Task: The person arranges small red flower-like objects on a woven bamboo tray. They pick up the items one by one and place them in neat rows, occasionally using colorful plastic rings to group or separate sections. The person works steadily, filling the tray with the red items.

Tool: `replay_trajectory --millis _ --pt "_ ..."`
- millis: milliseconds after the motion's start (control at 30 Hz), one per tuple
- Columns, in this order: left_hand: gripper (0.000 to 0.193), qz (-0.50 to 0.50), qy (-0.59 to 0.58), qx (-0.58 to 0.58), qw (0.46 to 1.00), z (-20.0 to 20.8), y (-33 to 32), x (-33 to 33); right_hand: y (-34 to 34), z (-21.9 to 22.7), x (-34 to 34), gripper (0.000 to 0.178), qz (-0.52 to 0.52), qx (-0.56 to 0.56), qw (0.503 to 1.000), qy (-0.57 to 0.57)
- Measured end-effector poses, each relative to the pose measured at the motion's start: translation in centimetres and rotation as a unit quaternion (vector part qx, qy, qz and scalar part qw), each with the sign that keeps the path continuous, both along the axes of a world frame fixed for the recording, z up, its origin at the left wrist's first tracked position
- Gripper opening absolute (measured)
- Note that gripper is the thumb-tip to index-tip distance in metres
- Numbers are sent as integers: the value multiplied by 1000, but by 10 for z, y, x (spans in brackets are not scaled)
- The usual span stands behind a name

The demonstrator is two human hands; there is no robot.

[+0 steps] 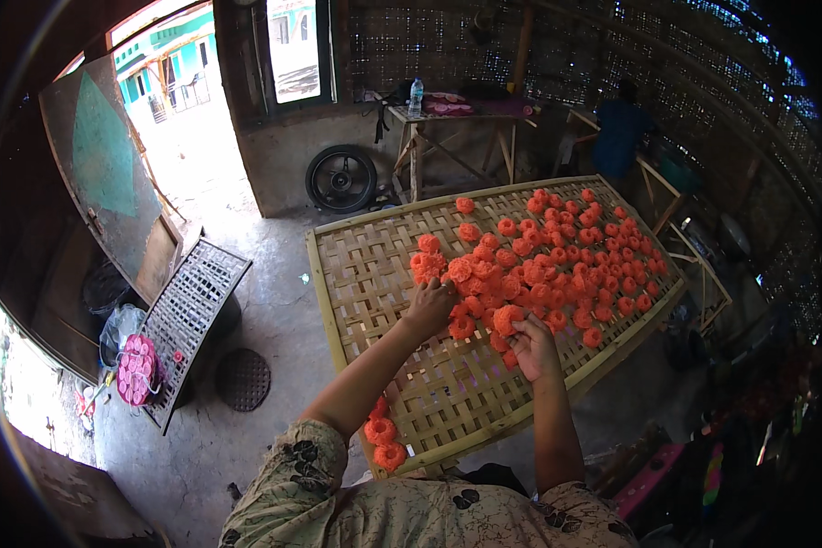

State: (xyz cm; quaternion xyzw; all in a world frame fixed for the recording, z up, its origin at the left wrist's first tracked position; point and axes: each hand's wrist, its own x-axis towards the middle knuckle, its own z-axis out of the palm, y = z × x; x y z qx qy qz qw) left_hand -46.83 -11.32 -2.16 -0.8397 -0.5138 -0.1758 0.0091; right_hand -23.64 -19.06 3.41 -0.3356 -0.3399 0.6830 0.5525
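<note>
A large woven bamboo rack (374,274) in a pole frame lies in front of me, with many orange, round, nest-shaped pieces (603,265) on it, heaped in the middle and spread to the right. In my right hand (533,352) is one orange nest-shaped piece (507,319), pinched between thumb and fingers just above the rack. My left hand (431,309) is at the left edge of the heap, fingers curled down among the pieces; what they grip is hidden. A few more orange pieces (390,456) sit at the rack's near left corner, beside my left forearm.
A smaller slatted rack (192,310) stands at the left, with a pink tub (137,370) beside it. Behind are a wheel (341,179) and a wooden table (447,114) bearing a water bottle (416,98). A person in dark blue (619,132) is at the back right.
</note>
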Motion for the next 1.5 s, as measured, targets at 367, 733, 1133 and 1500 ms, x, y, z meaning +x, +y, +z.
replay_trajectory --millis 367,733,1133,1500 --pt "35 -37 -93 -29 995 79 -46 -113 -29 -3 42 31 -55 23 998 -33" --pt "29 56 -65 -67 994 24 -168 -159 3 -9 -69 27 148 -16 986 -80" --pt "35 23 -223 -96 970 8 -194 -164 48 -83 -245 46 210 235 848 -427" --pt "48 95 -330 -73 936 2 -196 -166 37 -68 -254 34 204 263 814 -475"
